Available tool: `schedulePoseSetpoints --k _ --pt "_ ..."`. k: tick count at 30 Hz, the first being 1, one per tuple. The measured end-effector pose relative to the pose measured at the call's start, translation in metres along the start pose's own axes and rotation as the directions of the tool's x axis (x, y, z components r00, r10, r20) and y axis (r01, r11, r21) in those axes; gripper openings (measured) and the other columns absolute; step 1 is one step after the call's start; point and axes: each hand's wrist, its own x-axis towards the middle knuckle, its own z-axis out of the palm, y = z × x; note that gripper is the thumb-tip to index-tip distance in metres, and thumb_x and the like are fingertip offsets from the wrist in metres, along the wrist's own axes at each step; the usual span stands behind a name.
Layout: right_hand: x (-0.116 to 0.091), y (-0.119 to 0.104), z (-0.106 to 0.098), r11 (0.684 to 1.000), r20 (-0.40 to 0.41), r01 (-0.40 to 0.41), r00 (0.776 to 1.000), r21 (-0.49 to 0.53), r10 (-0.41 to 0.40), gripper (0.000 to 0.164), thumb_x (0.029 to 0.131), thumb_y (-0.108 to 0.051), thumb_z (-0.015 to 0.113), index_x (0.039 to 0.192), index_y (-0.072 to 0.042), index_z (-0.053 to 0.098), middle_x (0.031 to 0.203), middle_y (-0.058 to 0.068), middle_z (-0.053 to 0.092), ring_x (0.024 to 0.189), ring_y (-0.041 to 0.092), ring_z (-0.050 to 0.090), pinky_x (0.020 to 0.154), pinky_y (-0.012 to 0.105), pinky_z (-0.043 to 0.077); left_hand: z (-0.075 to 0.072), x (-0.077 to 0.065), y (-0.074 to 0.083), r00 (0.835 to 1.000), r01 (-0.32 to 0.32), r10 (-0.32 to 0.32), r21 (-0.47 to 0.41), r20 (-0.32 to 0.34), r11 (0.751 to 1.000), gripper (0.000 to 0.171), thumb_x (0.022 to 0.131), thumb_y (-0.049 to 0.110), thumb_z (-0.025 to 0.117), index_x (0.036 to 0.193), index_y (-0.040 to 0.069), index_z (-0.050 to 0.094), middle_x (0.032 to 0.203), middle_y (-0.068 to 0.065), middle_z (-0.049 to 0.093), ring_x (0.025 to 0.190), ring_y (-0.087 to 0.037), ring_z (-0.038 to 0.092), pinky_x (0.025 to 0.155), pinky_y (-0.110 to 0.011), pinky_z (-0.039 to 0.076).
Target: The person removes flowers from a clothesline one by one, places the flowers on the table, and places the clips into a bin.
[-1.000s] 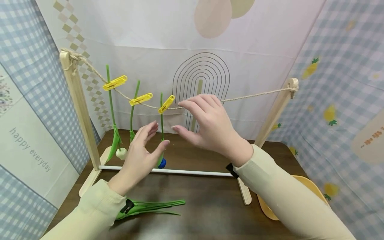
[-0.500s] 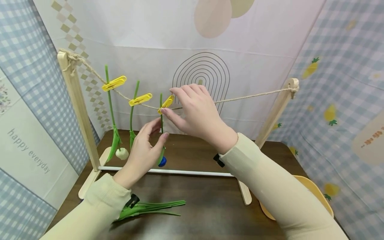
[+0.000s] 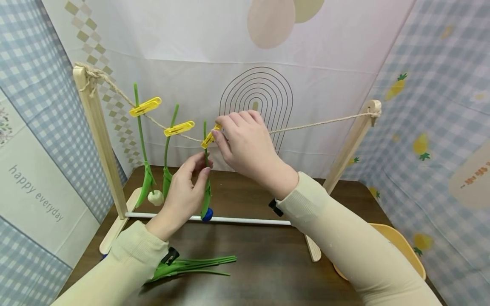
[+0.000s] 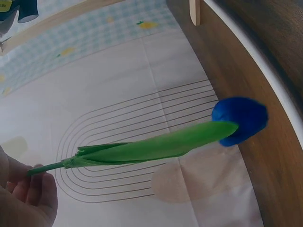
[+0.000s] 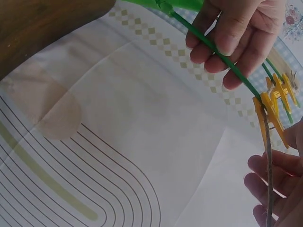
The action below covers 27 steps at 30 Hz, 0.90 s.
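Note:
An artificial flower with a blue bud (image 4: 241,120), green leaf and green stem (image 5: 213,49) hangs bud-down from a rope (image 3: 321,123). A yellow clothespin (image 3: 209,138) clips its stem to the rope. My left hand (image 3: 181,195) pinches the stem a little below the clothespin, thumb against fingers. With thumb and fingers, my right hand (image 3: 250,151) grips the clothespin's handle end, partly hiding it. Farther left, two more flowers hang from yellow clothespins (image 3: 179,128); one has a white bud (image 3: 155,198), while the other's bud is hidden behind my left hand.
Two wooden posts (image 3: 101,144) hold the rope's ends, joined low down by a white bar (image 3: 249,220). Several green stems (image 3: 203,263) lie bundled on the dark table (image 3: 260,263), partly under my left sleeve. A yellow tray (image 3: 405,250) sits behind my right sleeve.
My right hand has moved left and taken hold of the clothespin's handle end. My left hand has closed in on the blue flower's stem. The blue bud has swung slightly and sits a bit lower.

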Motion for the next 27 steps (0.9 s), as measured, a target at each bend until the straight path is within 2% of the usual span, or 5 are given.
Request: schedulePoseSetpoints --k 7,19,27 --pt "-0.002 -0.003 -0.003 0.999 -0.003 -0.028 1.000 -0.018 0.028 0.027 0.100 -0.027 0.046 0.103 -0.008 0.066 0.095 0.003 0.066 0.093 0.023 0.059 0.096 0.043 0.034 -0.001 0.001 0.002 1.000 -0.002 0.002 0.021 -0.010 1.000 0.031 0.098 0.004 0.054 0.129 0.004 0.054 0.107 -0.008 0.064 0.095 -0.016 0.063 0.077 -0.034 0.053" --pt "-0.007 -0.008 -0.008 0.996 -0.040 0.010 0.999 0.086 -0.007 0.019 0.097 -0.024 0.055 0.095 -0.008 0.066 0.087 0.001 0.065 0.086 0.019 0.059 0.097 0.041 0.035 -0.001 -0.001 0.002 1.000 0.011 -0.011 -0.002 -0.001 1.000 0.028 0.099 0.004 0.053 0.126 0.003 0.056 0.107 -0.009 0.064 0.098 -0.016 0.062 0.080 -0.032 0.052" --pt "-0.008 -0.011 -0.011 0.987 -0.052 0.027 0.998 0.158 -0.019 0.013 0.094 -0.021 0.061 0.092 -0.009 0.064 0.085 0.000 0.064 0.085 0.017 0.058 0.096 0.039 0.036 -0.001 0.000 0.004 0.999 -0.006 0.005 -0.019 -0.033 1.000 0.022 0.099 0.010 0.055 0.119 0.003 0.060 0.105 -0.007 0.065 0.092 -0.014 0.062 0.075 -0.023 0.051"
